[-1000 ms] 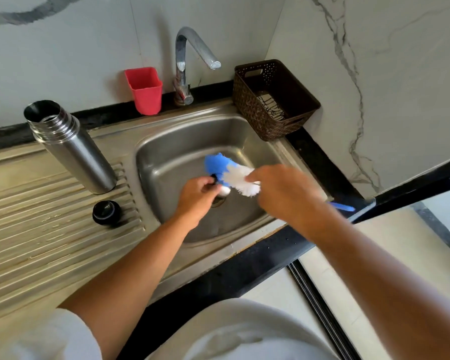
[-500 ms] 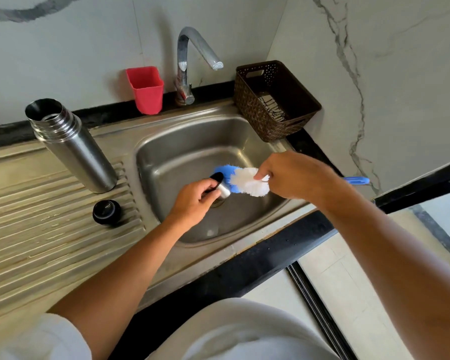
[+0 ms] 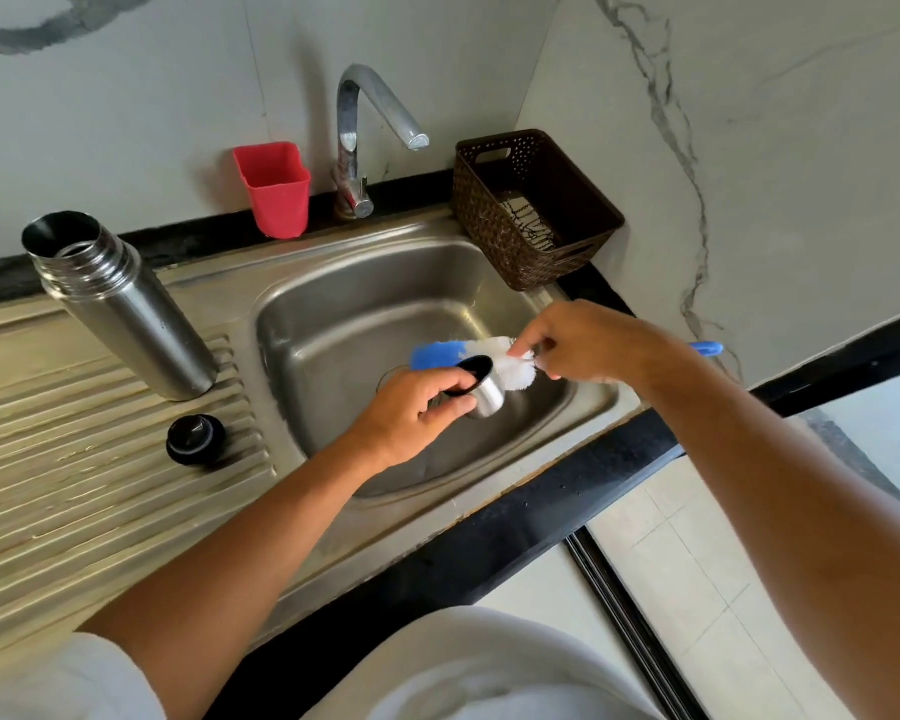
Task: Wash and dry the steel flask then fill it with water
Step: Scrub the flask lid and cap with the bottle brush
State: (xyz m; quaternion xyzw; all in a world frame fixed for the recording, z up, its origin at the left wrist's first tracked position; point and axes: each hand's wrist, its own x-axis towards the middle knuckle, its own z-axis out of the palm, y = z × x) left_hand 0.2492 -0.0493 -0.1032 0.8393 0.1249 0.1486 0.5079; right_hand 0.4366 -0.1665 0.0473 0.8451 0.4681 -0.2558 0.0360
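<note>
The open steel flask (image 3: 126,311) stands upright on the ribbed draining board at the left. Its black stopper (image 3: 196,440) lies in front of it. Over the sink basin (image 3: 333,324), my left hand (image 3: 411,415) grips the flask's small steel cap cup (image 3: 481,389), whose dark mouth faces up and away. My right hand (image 3: 588,343) holds a blue and white bottle brush (image 3: 466,354) by the wire near the bristles. The brush lies across the cup's rim, its blue handle end (image 3: 707,348) sticking out past my wrist.
A curved tap (image 3: 357,142) stands behind the basin, with no water running. Beside it to the left is a red plastic cup (image 3: 276,189). A brown woven basket (image 3: 533,207) sits at the back right corner. The black counter edge (image 3: 515,532) runs in front.
My right hand has drawn the brush to the right and raised it, so the bristles now lie over the cup's rim. My left hand has tipped the cup so its mouth shows.
</note>
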